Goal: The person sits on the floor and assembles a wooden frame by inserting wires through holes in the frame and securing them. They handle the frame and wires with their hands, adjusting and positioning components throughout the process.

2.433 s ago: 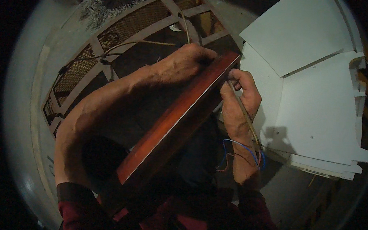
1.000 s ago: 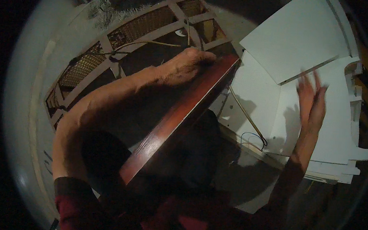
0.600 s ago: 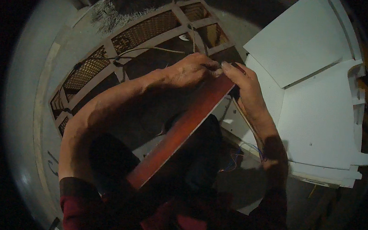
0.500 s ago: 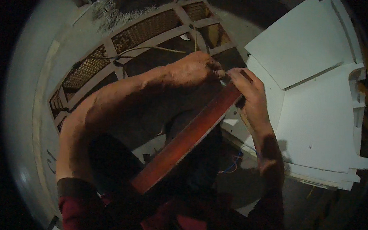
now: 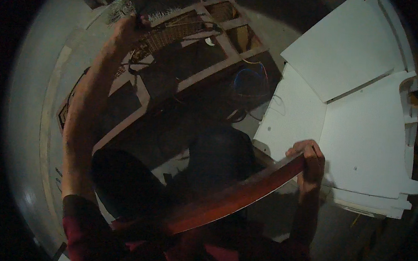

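Your R hand (image 5: 312, 162) is clenched on the upper R end of the red-brown board (image 5: 231, 208), fingers wrapped over the end, prob to carry its weight & stop it tipping. Board slants across your front, low L end down by your maroon top (image 5: 221, 254), above the dark-clad legs (image 5: 129, 183); looks like your body may steady that end b/c only one hand is on it. Your L hand (image 5: 126, 30) is well apart, up over the woven-panel frame (image 5: 211, 72); fingers too dark/blurred, can't tell if they grasp anything. Thin coloured wires (image 5: 266, 77) hang blurred over the frame's near side, loose w/ no hand on them. White panels (image 5: 365, 136) stand R, just beside your R hand, apparently self-supporting
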`<state>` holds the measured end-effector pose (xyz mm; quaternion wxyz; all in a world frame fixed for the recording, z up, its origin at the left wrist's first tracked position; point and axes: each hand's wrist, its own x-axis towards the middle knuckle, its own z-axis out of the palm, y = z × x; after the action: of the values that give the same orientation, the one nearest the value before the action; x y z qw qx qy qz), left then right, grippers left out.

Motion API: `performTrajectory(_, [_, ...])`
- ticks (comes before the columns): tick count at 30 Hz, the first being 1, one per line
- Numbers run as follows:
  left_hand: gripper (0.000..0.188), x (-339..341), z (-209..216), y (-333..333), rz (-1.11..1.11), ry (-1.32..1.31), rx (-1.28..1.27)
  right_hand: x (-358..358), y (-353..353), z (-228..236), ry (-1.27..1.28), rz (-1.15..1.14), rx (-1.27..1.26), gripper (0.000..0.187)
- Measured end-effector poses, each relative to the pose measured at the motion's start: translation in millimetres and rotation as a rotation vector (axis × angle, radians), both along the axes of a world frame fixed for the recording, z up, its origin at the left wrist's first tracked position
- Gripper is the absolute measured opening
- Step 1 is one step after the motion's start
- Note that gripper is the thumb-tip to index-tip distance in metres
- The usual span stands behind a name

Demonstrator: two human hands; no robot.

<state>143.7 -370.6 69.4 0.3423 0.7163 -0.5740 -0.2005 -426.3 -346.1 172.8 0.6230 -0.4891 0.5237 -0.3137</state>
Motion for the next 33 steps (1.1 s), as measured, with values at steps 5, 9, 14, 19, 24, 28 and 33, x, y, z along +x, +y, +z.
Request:
performTrajectory(5, [0.031, -10.7, 8.0, 1.2, -0.137, -0.691, 0.049, -19.4, 12.2, -14.3, 0.744, 0.212, -0.423, 0.039])
performTrajectory(9, [0.028, -110.3, 79.2, 57.1, 0.088, 0.233, 0.093, -25.7, -1.6, -28.9, 0.618, 0.183, 0.045, 0.031])
performTrajectory(14, [0.086, -190.9, 140.9, 170.1, -0.954, 0.571, 1.029, -43.7, -9.4, -39.8, 0.117, 0.317, 0.247, 0.021])
performTrajectory(19, [0.065, -190.2, 168.0, 160.4, -0.856, 0.072, 0.543, -62.7, 13.7, -61.1, 0.044, 0.015, 0.227, 0.025])
performTrajectory(24, [0.044, -185.6, 220.7, 124.5, -0.624, -0.587, -0.088, -63.4, 37.2, -74.4, -0.194, -0.296, 0.271, 0.044])
performTrajectory(28, [0.028, -174.3, 230.3, 113.0, -0.43, -0.757, -0.299, -75.1, 48.5, -69.0, -0.182, -0.558, 0.237, 0.051])
performTrajectory(33, [0.016, -166.7, 191.7, 111.6, -0.236, -0.432, -0.256, -120.5, 60.1, -78.7, -0.038, -0.803, 0.065, 0.06])
